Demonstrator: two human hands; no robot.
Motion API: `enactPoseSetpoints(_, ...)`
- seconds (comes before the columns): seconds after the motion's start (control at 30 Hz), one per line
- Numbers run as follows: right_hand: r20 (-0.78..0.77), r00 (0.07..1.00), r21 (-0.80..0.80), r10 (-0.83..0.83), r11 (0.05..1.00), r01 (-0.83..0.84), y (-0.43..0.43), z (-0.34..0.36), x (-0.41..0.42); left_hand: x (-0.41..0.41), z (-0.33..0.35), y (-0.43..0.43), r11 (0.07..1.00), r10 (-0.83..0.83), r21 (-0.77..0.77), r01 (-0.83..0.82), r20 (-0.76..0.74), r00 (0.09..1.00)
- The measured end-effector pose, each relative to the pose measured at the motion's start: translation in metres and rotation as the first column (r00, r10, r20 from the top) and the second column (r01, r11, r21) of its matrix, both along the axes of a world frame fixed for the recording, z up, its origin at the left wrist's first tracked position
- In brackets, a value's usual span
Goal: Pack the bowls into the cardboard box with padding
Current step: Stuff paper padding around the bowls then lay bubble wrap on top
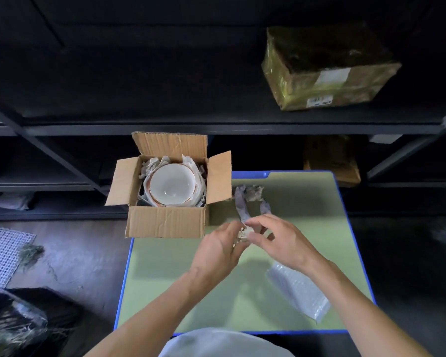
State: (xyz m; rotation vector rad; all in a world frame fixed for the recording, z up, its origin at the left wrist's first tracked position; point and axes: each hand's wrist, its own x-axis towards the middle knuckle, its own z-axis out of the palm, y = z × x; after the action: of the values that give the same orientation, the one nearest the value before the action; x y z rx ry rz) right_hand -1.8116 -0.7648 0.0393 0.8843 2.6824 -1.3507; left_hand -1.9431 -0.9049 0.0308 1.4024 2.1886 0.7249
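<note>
Both the left hand point(216, 251) and the right hand point(281, 243) pinch a scrunched paper strip point(242, 215) in their fingers point(256, 222) above the green worktop point(307, 215), probably to stuff it beside the bowls point(171, 185) already sitting in the open cardboard box point(165, 222) nearby.

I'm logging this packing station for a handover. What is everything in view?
cardboard box: one, brown, flaps open, table's far left corner
bowl: one showing, white with orange rim, inside the box
paper padding: several pieces, grey-white, around the bowl in the box
paper strip: one, grey, crumpled, on the table right of the box
bubble wrap: one sheet, clear, table's right side
table: one, green with blue edge, before the shelves
taped parcel: one, yellowish, upper shelf
brown parcel: one, lower shelf
mesh mat: one, white, floor at left
left hand, right hand: both pinch the paper strip's near end
</note>
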Motion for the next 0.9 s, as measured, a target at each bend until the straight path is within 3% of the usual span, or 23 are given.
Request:
enactPoseSetpoints(0.1,-0.006,0.998,0.070,0.057,0.996,-0.057,0.003,0.013,0.001,0.000,0.016,0.000,0.998,0.010,0.065,-0.011,0.009,1.000)
enactPoseSetpoints(0.33,-0.109,0.993,0.094,0.045,0.995,-0.035,0.006,0.040,-0.027,-0.027,0.046,-0.010,0.984,-0.041,0.172,0.042,-0.014,0.999)
enactPoseSetpoints(0.53,-0.140,0.989,0.161,0.040,0.987,-0.017,-0.020,0.054,-0.081,-0.073,0.062,-0.040,0.963,0.016,0.269,0.006,-0.082,0.996)
enactPoseSetpoints(0.67,-0.175,0.976,0.222,0.129,0.971,-0.088,-0.046,0.056,-0.125,-0.114,0.065,-0.064,0.970,0.094,0.231,-0.068,-0.102,0.990)
enactPoseSetpoints(0.77,-0.143,0.975,0.262,0.168,0.957,-0.127,-0.066,0.054,-0.157,-0.146,0.067,-0.079,0.983,0.050,0.181,-0.032,-0.094,0.994)
enactPoseSetpoints(0.9,-0.113,0.987,0.232,0.117,0.969,-0.088,-0.090,0.047,-0.192,-0.187,0.066,-0.089,0.990,0.044,0.136,-0.031,-0.096,0.994)
